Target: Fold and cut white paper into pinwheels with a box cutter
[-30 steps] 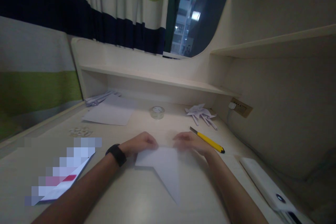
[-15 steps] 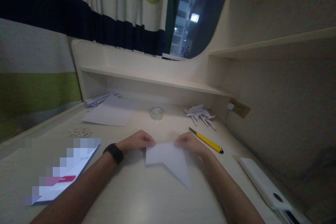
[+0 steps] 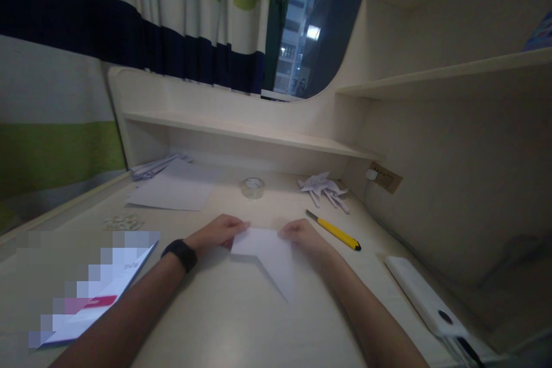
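Both forearms extended forward, converging toward centre. Left hand (image 3: 218, 231) palm down, fingers curled, dark band on wrist. Right hand (image 3: 302, 233) likewise lowered, fingertips pinched, just right of left.

Bare table (image 3: 224, 322) lies open in front of the folded paper (image 3: 269, 256). To its right the yellow utility knife (image 3: 334, 230) lies near; behind stand the tape roll (image 3: 252, 187) and paper scraps (image 3: 324, 188).

I see a home study nook: a built-in desk (image 3: 241, 322) with shelves (image 3: 241, 132), striped curtains (image 3: 129, 29) and a night window (image 3: 297, 23).
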The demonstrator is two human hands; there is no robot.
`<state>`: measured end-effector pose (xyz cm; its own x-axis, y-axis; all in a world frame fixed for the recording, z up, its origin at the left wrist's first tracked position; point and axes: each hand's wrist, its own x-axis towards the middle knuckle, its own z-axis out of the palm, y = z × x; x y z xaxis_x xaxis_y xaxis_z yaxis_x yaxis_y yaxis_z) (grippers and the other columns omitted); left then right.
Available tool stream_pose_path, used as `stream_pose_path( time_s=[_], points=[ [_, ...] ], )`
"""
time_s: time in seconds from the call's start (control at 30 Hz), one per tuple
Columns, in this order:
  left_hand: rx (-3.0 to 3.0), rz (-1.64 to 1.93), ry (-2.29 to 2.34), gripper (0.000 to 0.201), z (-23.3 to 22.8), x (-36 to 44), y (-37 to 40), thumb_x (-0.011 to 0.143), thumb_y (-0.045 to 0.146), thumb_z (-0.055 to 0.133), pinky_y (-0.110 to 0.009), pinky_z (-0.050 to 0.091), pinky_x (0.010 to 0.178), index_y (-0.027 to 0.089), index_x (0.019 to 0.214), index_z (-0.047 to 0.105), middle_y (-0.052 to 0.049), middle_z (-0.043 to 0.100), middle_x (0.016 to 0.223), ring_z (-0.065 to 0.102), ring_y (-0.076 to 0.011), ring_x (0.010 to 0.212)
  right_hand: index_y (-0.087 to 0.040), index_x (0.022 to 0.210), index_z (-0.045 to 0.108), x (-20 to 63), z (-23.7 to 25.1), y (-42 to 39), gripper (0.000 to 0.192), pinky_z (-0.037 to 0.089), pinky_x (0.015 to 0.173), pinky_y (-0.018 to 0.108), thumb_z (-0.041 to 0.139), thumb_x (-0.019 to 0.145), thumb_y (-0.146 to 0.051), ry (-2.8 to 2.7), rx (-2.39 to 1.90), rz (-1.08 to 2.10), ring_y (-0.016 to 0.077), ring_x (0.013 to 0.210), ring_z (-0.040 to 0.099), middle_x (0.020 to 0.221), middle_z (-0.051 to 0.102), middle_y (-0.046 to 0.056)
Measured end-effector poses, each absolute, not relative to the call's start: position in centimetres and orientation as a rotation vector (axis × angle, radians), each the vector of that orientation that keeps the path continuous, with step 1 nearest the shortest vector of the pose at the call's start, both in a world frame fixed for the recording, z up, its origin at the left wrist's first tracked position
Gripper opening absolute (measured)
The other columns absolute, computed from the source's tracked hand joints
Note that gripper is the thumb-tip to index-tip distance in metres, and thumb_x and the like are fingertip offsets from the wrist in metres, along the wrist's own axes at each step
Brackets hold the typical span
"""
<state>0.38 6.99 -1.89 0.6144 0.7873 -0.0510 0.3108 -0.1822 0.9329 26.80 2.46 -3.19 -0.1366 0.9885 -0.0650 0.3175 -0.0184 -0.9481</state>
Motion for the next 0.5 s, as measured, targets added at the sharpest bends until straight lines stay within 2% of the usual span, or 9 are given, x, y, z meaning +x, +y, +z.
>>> stream_pose_path(
  time_s=[0.1,0.33,0.4,0.5],
  points=[
    [1.844,0.599,0.891,0.048,-1.8,0.5,6.9,0.074,0.057,0.058,-0.023,0.024,0.044,0.015,0.052,0.05,0.003,0.042,0.046,0.038,-0.0097,0.043,-0.012,0.066,0.065,25.7,-3.8,2.3,0.024,0.038,0.042,0.02,0.066,0.068,-0.035,-1.56,-1.412,1.195,0.0095,0.044,0.052,0.056,0.063,0.002],
    [1.939,0.522,0.876,0.049,-1.2,-0.5,7.2,0.075,0.059,0.056,-0.023,0.024,0.043,0.016,0.052,0.048,0.004,0.041,0.046,0.037,-0.0095,0.042,-0.01,0.069,0.069,27.3,-2.2,1.6,0.03,0.042,0.045,0.021,0.067,0.066,-0.04,-1.774,-1.487,1.193,0.014,0.05,0.062,0.06,0.069,0.008],
    [1.993,0.514,0.914,0.049,-1.3,-0.5,7.7,0.076,0.059,0.054,-0.024,0.025,0.044,0.017,0.052,0.048,0.004,0.04,0.046,0.038,-0.01,0.042,-0.01,0.072,0.069,28.9,-1.3,1.7,0.033,0.043,0.047,0.021,0.065,0.068,-0.043,-1.802,-1.563,1.061,0.0151,0.054,0.064,0.066,0.07,0.01],
    [2.104,0.492,1.025,0.048,-1.6,-0.2,8.7,0.079,0.057,0.049,-0.025,0.029,0.046,0.016,0.053,0.052,0.002,0.045,0.046,0.043,-0.0127,0.043,-0.01,0.087,0.069,32.2,-0.3,1.8,0.043,0.045,0.055,0.025,0.049,0.081,-0.048,-1.747,-1.744,0.691,0.0183,0.068,0.067,0.083,0.072,0.013]
  ],
)
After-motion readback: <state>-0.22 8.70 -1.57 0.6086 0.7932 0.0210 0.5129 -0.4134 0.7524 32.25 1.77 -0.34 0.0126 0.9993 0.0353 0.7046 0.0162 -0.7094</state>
